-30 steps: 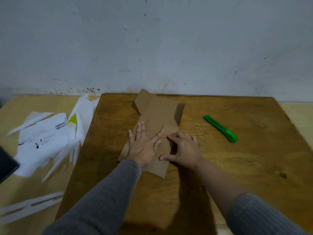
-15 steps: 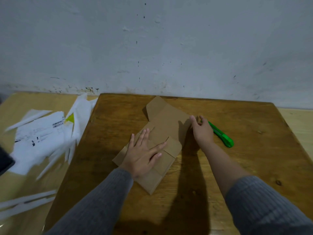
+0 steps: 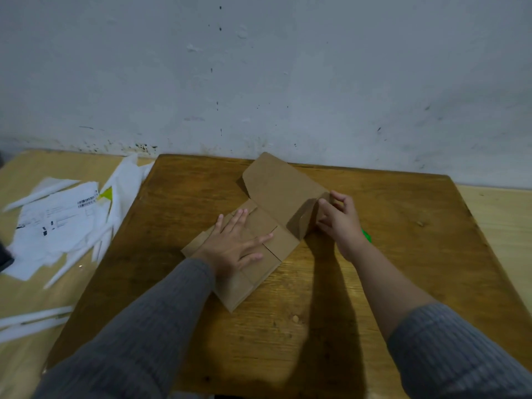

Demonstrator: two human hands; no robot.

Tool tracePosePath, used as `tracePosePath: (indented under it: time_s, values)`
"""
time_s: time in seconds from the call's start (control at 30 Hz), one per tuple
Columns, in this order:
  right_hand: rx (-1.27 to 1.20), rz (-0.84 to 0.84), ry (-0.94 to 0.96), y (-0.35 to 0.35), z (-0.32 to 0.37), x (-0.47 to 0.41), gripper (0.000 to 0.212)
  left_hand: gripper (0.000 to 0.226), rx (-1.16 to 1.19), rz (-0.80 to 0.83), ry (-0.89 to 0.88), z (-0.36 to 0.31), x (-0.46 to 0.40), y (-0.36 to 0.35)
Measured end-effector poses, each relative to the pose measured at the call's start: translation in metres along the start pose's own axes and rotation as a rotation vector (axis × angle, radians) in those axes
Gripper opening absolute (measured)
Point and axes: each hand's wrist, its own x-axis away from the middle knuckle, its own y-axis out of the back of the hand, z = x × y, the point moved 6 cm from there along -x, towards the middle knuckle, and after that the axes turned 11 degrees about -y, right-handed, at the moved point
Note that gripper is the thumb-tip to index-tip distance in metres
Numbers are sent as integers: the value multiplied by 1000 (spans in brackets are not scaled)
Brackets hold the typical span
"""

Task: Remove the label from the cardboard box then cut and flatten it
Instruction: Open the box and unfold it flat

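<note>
Leftmost, torn white label scraps (image 3: 62, 223) lie on a pale surface beside the darker wooden tabletop (image 3: 302, 326). Next, the left hand (image 3: 236, 246) rests flat on the near, flattened part of the cardboard box (image 3: 276, 194), fingers straight and spread, its grip fully open and pressing down. Beyond that palm the cardboard's far panel rises in a tilted fold. At its right edge the right hand (image 3: 339, 217) pinches a raised flap, fingers curled round it. Just behind that wrist a green cutter (image 3: 366, 236) peeks out.
</note>
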Motion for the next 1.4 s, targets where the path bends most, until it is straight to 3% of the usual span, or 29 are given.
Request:
tracePosePath:
  time_s: [0.1, 0.23, 0.4, 0.57, 0.7, 0.83, 0.93, 1.0, 1.1, 1.27, 1.4]
  values:
    - [93, -49, 92, 3, 4, 4, 41, 63, 12, 21, -4, -5, 1, 3]
    - [53, -100, 81, 3, 4, 2, 76, 64, -3, -48, -24, -8, -3, -1]
    - [270, -219, 238, -6, 10, 5, 49, 70, -20, -77, -14, -8, -7, -5]
    - [571, -316, 473, -15, 23, 17, 75, 67, 6, -35, -54, 2, -26, 3]
    - [768, -418, 522, -5, 32, 24, 60, 55, -25, -34, -123, 5, -41, 10]
    - [695, -365, 525, -1, 37, 23, 59, 50, -53, -7, -157, 5, -51, 17]
    - [631, -308, 647, -12, 35, 32, 54, 50, -61, 10, -159, 4, -57, 20]
    - [723, -303, 752, -27, 32, 41, 49, 50, -60, 14, -154, 3, -59, 21]
    - [869, -305, 837, -41, 27, 46, 43, 50, -55, 26, -132, 2, -55, 22]
    - [964, -295, 793, -41, 26, 44, 45, 48, 13, -53, -75, -6, -44, 24]
    - [1135, -193, 770, -57, 14, 51, 44, 56, 161, -266, 278, 0, -22, 18]
